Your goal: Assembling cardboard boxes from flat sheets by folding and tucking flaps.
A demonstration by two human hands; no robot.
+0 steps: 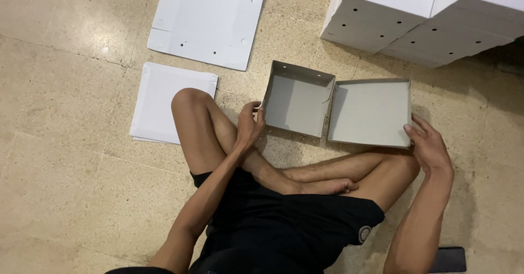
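I sit cross-legged on a stone floor with a folded grey cardboard box (297, 102) and its hinged lid (371, 113) lying open in front of my legs. My left hand (249, 125) grips the left wall of the box half. At the lid's lower right corner, my right hand (428, 143) holds the edge with thumb and fingers. Both halves show their grey insides and are joined along the middle fold.
A flat white punched cardboard sheet (210, 17) lies at the top left. A small stack of white sheets (164, 102) sits beside my left knee. Stacks of flat white boxes (426, 17) stand at the top right. A dark object (450, 258) lies by my right elbow.
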